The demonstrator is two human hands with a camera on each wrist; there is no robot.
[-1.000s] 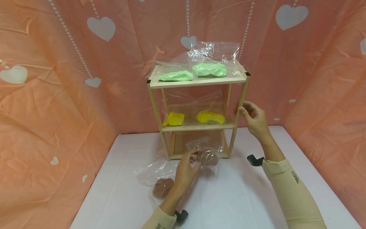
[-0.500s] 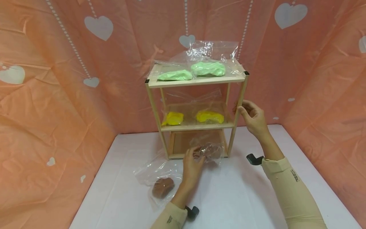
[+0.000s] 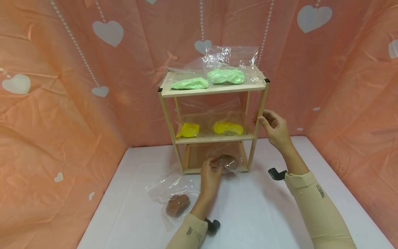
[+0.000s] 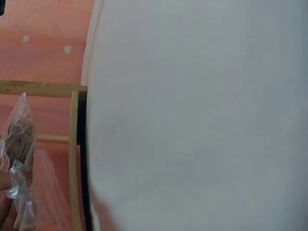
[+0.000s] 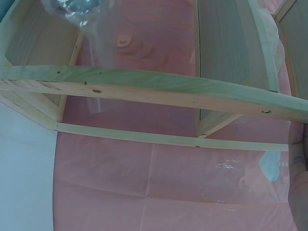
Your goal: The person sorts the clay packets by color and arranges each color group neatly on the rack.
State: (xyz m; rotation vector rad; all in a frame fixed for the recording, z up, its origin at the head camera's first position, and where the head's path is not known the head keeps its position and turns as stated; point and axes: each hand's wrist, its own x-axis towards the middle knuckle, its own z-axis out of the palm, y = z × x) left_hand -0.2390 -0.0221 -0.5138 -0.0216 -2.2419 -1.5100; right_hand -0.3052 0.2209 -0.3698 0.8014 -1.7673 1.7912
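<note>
In the head view my left hand (image 3: 210, 178) pinches the left side of a clear plastic bag with a brown clay-like lump (image 3: 228, 162). The lump is at the front of the bottom shelf (image 3: 199, 155); whether it rests on the board cannot be told. The left wrist view shows the same bag (image 4: 20, 139) against the wooden rack, fingers at its edge. My right hand (image 3: 276, 130) grips the right front post (image 3: 263, 100) of the rack at middle-shelf height, some fingertips hidden behind it. A second bagged brown lump (image 3: 178, 205) lies on the table, left of my left forearm.
Two bagged light green lumps (image 3: 226, 76) lie on the top shelf (image 3: 214, 90). On the middle shelf (image 3: 214, 139) are two bagged yellow lumps (image 3: 228, 128). The white table (image 3: 255, 214) runs back to a pink-orange cloth (image 3: 143, 103) with hearts, which also hangs at both sides.
My left hand has moved right and slightly away from me, carrying the bagged brown lump from in front of the rack to the bottom shelf's front. The right hand keeps its hold.
</note>
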